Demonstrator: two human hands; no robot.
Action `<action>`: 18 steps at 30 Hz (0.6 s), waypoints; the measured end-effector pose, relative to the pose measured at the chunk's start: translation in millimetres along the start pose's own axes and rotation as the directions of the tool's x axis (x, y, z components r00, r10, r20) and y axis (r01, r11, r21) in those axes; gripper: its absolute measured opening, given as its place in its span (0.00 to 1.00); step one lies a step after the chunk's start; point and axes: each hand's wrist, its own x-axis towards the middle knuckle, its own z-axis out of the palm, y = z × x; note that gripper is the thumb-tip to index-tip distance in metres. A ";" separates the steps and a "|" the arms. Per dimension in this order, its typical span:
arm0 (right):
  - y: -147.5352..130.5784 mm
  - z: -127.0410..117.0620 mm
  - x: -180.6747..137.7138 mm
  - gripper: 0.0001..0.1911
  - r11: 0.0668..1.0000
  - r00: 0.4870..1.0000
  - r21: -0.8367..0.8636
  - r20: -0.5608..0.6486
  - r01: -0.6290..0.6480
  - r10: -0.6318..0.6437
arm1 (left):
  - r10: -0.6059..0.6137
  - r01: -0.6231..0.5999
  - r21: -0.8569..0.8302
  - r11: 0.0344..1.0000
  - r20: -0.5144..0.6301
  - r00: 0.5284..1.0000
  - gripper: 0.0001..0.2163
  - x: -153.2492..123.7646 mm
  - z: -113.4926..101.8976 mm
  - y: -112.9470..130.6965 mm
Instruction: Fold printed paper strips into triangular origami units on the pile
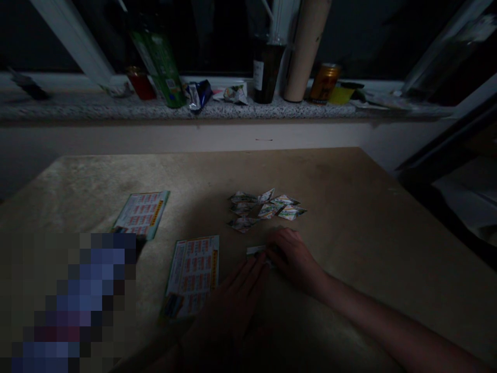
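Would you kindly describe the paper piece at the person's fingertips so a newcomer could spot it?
Find the tan table below the windowsill. Near its middle, the left hand and right hand converge on a small paper piece. Unlike the folded pieces beyond, it is partly hidden by the hands.

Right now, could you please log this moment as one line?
left hand: at paper piece; right hand: same piece; folded papers: on table, beyond hands
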 end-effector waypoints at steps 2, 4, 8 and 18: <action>0.3 -0.2 0.2 0.06 1.000 1.000 0.023 0.000 0.008 -0.008 | 0.001 -0.001 -0.004 1.000 0.008 1.000 0.38 0.6 -0.3 -1.1; 1.2 0.0 0.4 0.08 0.999 1.000 0.032 0.001 0.018 -0.018 | -0.003 0.003 0.003 1.000 0.024 1.000 0.39 1.7 -0.9 -1.1; 4.0 1.2 1.1 0.08 0.999 0.999 0.026 0.000 0.035 -0.035 | -0.027 0.027 0.013 1.000 0.012 1.000 0.39 3.9 1.8 -0.5; 1.7 -0.5 2.8 0.08 0.998 1.000 0.062 -0.025 0.018 -0.016 | -0.027 0.028 -0.025 0.999 0.040 0.999 0.38 9.4 -9.7 -0.6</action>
